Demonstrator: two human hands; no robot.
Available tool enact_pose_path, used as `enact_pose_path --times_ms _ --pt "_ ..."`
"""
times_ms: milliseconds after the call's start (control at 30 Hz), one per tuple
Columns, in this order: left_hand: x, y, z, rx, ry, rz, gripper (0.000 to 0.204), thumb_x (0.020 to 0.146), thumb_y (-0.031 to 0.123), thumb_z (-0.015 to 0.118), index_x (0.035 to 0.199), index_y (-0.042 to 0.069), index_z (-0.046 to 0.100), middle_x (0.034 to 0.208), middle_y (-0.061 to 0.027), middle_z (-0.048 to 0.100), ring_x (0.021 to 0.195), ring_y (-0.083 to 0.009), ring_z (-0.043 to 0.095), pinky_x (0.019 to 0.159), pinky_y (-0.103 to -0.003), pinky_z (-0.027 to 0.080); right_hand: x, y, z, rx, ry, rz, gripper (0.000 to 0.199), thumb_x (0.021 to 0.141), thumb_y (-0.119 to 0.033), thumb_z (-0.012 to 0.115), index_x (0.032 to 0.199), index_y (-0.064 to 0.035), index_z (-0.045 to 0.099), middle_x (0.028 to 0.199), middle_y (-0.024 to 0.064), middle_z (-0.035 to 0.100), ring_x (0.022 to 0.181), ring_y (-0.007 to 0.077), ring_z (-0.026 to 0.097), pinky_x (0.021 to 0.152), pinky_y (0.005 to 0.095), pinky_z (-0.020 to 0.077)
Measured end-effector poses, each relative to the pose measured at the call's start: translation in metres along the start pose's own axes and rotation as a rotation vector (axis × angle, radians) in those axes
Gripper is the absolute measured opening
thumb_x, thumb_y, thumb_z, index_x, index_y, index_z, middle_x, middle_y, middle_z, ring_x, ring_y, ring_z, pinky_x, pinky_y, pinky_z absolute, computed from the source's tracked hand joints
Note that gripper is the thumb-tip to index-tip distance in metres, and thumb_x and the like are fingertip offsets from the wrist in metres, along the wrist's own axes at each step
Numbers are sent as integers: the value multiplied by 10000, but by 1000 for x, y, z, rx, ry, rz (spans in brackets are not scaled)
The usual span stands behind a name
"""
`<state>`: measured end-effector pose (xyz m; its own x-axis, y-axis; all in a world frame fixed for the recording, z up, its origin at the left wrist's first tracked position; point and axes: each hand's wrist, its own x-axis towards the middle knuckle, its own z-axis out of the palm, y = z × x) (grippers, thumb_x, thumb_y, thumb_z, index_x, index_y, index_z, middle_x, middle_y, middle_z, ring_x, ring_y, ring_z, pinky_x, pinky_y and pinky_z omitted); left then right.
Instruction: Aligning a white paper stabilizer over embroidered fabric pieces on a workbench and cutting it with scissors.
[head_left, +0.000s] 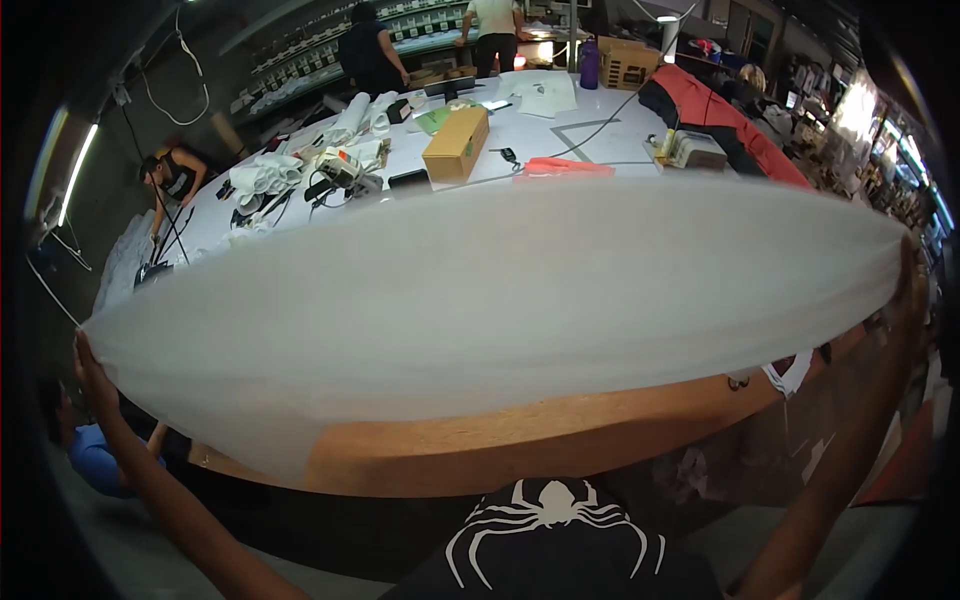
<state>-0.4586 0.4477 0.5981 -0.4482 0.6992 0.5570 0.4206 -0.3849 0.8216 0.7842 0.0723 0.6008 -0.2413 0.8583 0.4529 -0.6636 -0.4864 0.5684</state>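
Between the two outstretched hands a wide sheet of thin white fabric (500,300) hangs stretched across the whole view. The left hand (88,362) pinches its left corner, fingers closed on the edge, and the right hand (908,275) grips the opposite end high on the other side, closed on the cloth too. Just under the sheet, below the line between the grips, the wooden edge of a big work table (520,450) shows, and nearer still the person's own black shirt with a white spider print (550,520). Beyond the sheet, past the grips, the white tabletop carries a long cardboard box (457,143), rolls of white material (265,178), an orange-red strip (565,167) and a red and black garment (715,115) toward the right-hand side. A purple bottle (589,63) stands farther back. At the far left a person bends at the table's end, and two more stand at shelves in the distance.
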Motion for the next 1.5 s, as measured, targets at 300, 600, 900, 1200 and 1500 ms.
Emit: enact_pose_path --times_ms 300,600,900,1200,1500 --pt "23 -83 146 684 -137 370 358 1019 355 495 1057 33 648 930 -161 681 874 -290 648 803 -373 488 139 -19 -163 2636 -714 795 212 999 -251 590 997 -44 635 905 -33 576 837 66 511 773 215 428" --pt "-54 -187 233 670 -345 128 320 983 303 555 946 -7 626 858 -229 616 778 -351 596 716 -390 457 131 -151 -309 2624 -1000 855 165 932 -178 647 889 -31 587 775 -45 484 722 59 425 646 224 381" --pt "-76 -273 270 429 -304 -123 283 987 268 595 940 -9 624 824 -54 583 778 -142 516 726 -297 441 146 -241 -352 2772 -1203 983 134 913 -131 669 945 -14 613 861 -19 587 779 64 530 716 207 426" --pt "11 -219 204 70 -313 -329 263 991 328 608 990 69 656 844 56 589 738 -41 502 678 -201 413 225 -181 -258 3226 -1402 752 441 901 -115 672 1293 4 507 972 21 626 858 99 617 767 234 501" --pt "59 -26 116 -248 -209 -5 173 994 308 604 992 135 621 706 91 432 585 4 365 505 -168 272 217 -16 -100 2906 -696 887 224 1001 -224 590 1165 -74 612 740 -115 440 608 -16 356 547 169 298"
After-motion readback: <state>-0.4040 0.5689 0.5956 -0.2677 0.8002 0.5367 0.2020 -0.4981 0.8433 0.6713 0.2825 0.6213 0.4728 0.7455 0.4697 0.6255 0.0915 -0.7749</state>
